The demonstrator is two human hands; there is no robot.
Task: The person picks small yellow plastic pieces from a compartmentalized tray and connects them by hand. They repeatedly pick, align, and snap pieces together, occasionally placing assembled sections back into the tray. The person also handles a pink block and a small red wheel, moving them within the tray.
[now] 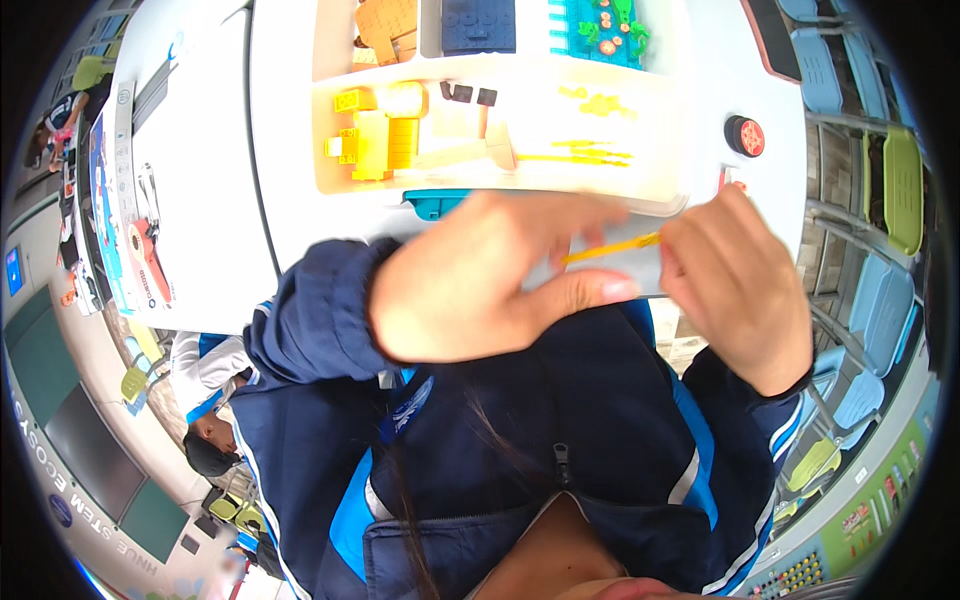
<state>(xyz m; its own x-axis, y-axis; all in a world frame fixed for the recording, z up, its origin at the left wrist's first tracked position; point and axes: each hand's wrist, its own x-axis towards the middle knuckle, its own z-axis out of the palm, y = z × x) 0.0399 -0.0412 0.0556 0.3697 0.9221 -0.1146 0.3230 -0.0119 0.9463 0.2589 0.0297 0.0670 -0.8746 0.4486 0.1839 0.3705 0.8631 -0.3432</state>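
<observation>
A thin yellow rod-like piece [612, 249] is held up between my hands, just in front of the tray. My right hand [738, 285] is closed in a pinch on its right end. My left hand [490, 275] reaches across from the left with its thumb stretched out below the rod. Its blurred fingers are bent above the rod, apart from the thumb; whether they touch its left end is unclear. Beyond my hands stands a pale divided tray [325, 185]. Its near compartment holds yellow bricks [375, 145] and several thin yellow pieces [590, 157].
The tray's far compartments hold orange-brown pieces [388, 30], a dark blue brick [478, 28] and a clear teal plate [575, 35] with green parts. A teal piece [435, 205] lies by the tray. A black wheel with a red hub [745, 136] sits at the right.
</observation>
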